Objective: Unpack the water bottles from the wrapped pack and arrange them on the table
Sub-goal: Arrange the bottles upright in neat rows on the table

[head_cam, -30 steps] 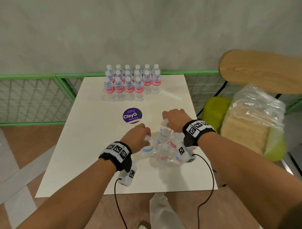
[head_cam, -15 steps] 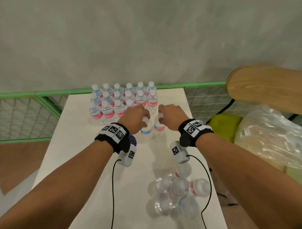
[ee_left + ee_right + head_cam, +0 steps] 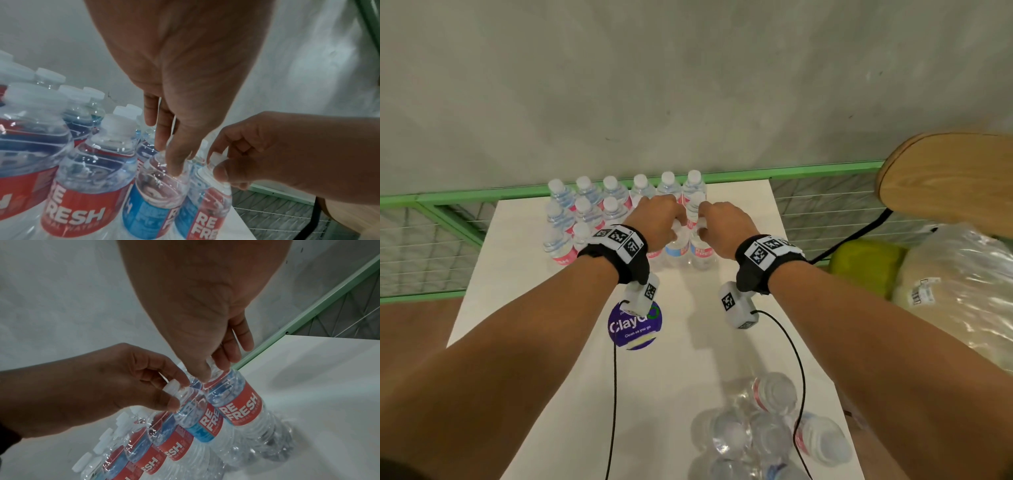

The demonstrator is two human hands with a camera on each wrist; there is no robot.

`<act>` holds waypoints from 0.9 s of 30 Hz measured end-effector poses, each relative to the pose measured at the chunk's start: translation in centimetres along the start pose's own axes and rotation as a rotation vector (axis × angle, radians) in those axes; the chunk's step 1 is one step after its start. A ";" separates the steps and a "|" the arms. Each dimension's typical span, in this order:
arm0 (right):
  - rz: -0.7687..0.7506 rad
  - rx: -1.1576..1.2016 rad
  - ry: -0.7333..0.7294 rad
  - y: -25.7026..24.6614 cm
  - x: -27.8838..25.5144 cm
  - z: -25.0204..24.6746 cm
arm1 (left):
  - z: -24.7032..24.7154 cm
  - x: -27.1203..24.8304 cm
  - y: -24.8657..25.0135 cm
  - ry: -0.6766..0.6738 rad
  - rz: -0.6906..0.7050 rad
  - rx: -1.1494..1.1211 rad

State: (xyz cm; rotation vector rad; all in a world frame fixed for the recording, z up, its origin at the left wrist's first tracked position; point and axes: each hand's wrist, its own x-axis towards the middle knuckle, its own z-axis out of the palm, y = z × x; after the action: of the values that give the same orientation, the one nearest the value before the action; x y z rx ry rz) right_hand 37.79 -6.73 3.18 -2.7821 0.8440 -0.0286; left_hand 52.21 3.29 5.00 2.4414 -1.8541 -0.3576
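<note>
Several upright water bottles [image 3: 589, 219] with red or blue labels stand in rows at the far end of the white table [image 3: 517, 281]. My left hand [image 3: 669, 224] grips the neck of a blue-labelled bottle [image 3: 148, 207] at the front right of that group. Right beside it, my right hand [image 3: 705, 222] pinches the cap of a red-labelled bottle [image 3: 240, 407]. Both bottles stand upright, side by side, against the rows. The remaining pack [image 3: 760, 431], several bottles in loose clear wrap, sits at the table's near right edge.
A round purple sticker [image 3: 635, 329] lies mid-table, under my left wrist camera. A green wire fence [image 3: 431, 240] runs behind and left of the table. To the right are a wooden seat [image 3: 945, 178], a green cushion [image 3: 866, 263] and a clear plastic bag [image 3: 962, 301].
Both hands have lifted one bottle each from the near pack and carried them forward to the far rows. The pack stays at the near edge.
</note>
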 end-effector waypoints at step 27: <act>0.222 0.434 0.052 1.2 -0.7 2.8 | 1.1 -0.2 -0.6 0.096 -0.048 -0.043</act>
State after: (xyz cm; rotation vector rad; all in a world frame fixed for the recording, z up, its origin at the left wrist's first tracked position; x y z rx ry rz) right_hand 36.77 -6.73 0.19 -2.2833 1.0164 -0.2189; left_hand 52.46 3.74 3.91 2.4326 -1.7344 -0.2748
